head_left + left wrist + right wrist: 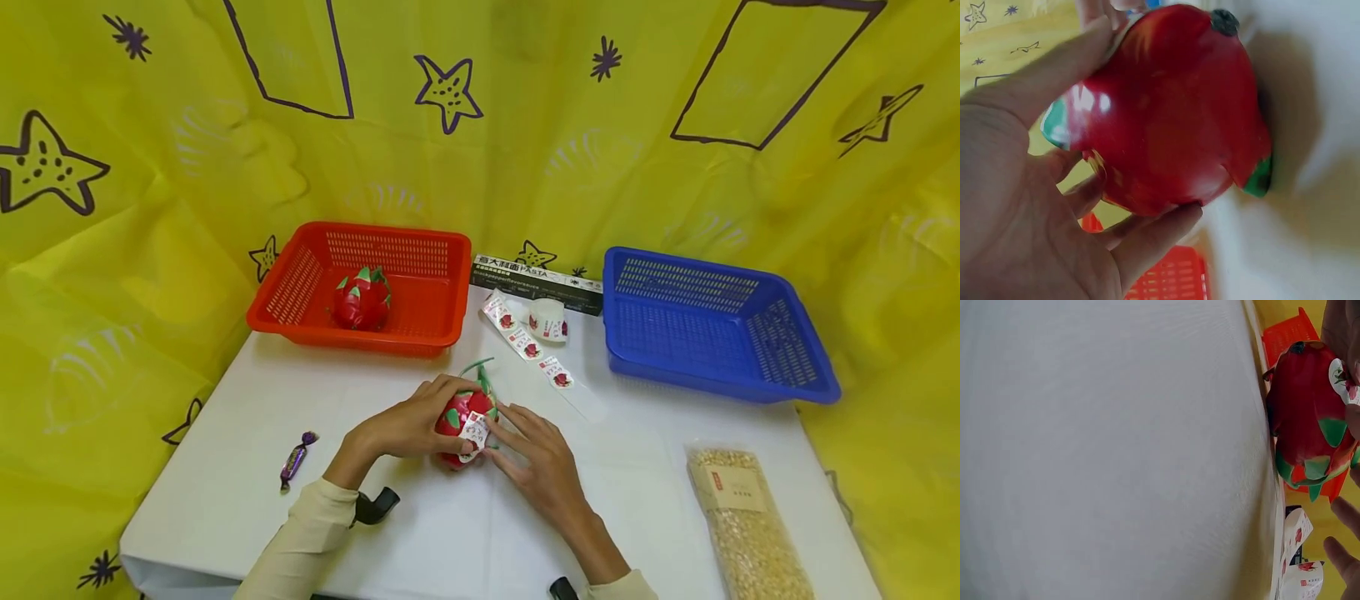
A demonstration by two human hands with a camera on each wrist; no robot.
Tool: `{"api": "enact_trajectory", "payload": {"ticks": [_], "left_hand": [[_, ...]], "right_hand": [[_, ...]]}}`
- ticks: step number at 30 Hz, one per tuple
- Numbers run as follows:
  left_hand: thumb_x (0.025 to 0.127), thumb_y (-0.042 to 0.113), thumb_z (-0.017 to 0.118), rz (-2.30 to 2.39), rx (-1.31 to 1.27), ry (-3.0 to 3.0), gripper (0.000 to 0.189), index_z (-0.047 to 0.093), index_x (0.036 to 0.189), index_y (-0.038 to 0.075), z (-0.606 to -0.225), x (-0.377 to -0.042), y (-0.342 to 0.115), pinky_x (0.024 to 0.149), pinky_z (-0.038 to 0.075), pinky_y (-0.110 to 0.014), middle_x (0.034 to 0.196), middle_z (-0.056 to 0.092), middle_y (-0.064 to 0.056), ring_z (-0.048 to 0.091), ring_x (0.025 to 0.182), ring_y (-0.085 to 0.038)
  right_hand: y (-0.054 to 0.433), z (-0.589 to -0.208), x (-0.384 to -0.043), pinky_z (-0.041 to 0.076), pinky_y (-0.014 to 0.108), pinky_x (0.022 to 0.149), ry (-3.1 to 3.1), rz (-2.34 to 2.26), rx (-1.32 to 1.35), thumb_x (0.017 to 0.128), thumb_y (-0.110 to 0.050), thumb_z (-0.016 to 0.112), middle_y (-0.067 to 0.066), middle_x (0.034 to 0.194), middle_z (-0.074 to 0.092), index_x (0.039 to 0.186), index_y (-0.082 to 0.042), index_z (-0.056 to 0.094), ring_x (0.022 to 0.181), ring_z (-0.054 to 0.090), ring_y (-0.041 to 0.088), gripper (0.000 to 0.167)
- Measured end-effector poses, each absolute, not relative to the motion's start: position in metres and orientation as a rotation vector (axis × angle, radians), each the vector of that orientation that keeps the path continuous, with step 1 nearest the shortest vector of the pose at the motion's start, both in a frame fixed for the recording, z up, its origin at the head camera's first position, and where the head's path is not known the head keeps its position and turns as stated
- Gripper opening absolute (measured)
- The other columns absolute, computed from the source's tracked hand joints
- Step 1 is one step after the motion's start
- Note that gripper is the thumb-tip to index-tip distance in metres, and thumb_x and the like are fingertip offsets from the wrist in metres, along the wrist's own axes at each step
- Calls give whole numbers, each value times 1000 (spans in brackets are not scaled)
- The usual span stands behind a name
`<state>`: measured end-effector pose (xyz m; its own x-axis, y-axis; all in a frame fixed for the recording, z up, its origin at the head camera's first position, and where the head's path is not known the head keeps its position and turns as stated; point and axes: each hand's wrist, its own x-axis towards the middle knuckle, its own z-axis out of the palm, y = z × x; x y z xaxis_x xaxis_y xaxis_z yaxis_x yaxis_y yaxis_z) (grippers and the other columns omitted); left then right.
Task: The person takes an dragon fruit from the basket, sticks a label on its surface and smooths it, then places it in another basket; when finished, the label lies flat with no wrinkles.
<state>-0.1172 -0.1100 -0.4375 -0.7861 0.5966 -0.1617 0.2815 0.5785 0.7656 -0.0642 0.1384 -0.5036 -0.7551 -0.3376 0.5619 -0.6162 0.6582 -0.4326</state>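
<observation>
A red dragon fruit (pixel 453 421) with green-tipped scales, looking like a glossy model, stands near the middle of the white table. My left hand (pixel 416 421) grips it from the left, thumb in front and fingers around the far side, as the left wrist view also shows (pixel 1179 112). A white label (pixel 473 435) printed with a fruit picture lies against its front, the left thumb over its lower edge. From the right, my right hand (pixel 536 454) touches the label's edge with extended, spread fingers. In the right wrist view, fingertips partly cover the label (pixel 1340 378).
A red basket (pixel 360 340) holding another dragon fruit (pixel 362 300) stands back left. At back right is a blue basket (pixel 720 379). Between them lie a black pasta box (pixel 536 279), a label roll (pixel 549 321) and its strip (pixel 522 340). A purple-wrapped candy (pixel 297 460) and a grain bag (pixel 750 533) flank the hands.
</observation>
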Motion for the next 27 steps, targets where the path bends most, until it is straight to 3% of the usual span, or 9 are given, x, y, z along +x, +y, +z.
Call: {"api": "enact_trajectory", "payload": {"ticks": [7,10,14,18,22,27], "left_hand": [[91,36,85,1077,716,2402,80,40,158,26,-437,-119,-112,101,56,-51,152,45,-8,43,136,-30],[91,38,85,1080,722,2401,82,41,158,26,-438,-120,-114,101,55,-51,155,45,-8,42,137,-31],[95,38,81,1120,765,2368,83,37,163,21,-437,-121,-121,111,48,-59,165,37,-11,37,147,-35],[100,22,72,1217,752,2355,75,34,165,14,-432,-122,-134,118,37,-68,172,24,-15,30,155,-42],[100,8,62,1225,718,2429,64,40,160,6,-431,-124,-145,116,38,-70,169,29,-21,39,147,-48],[99,11,68,935,646,2601,60,48,155,3,-439,-124,-150,118,33,-71,164,40,-25,38,146,-50]], "right_hand": [[140,-497,-66,53,53,105,-2462,844,775,86,-21,89,4,147,66,132,-16,76,136,61,29,48],[138,-490,-69,53,56,105,-2510,917,749,85,-27,91,7,152,61,141,-16,70,138,60,30,61],[131,-480,-74,54,57,105,-2646,1047,715,86,-37,91,10,162,48,158,-19,51,142,56,30,85],[122,-471,-80,56,59,101,-2774,1131,695,87,-45,88,10,167,39,163,-23,43,141,57,32,91],[114,-465,-85,58,60,98,-2885,1150,652,87,-50,86,12,168,36,163,-25,42,136,58,32,92],[103,-462,-89,59,61,94,-2998,1135,589,86,-56,84,13,169,34,164,-25,39,132,61,34,94]]}}
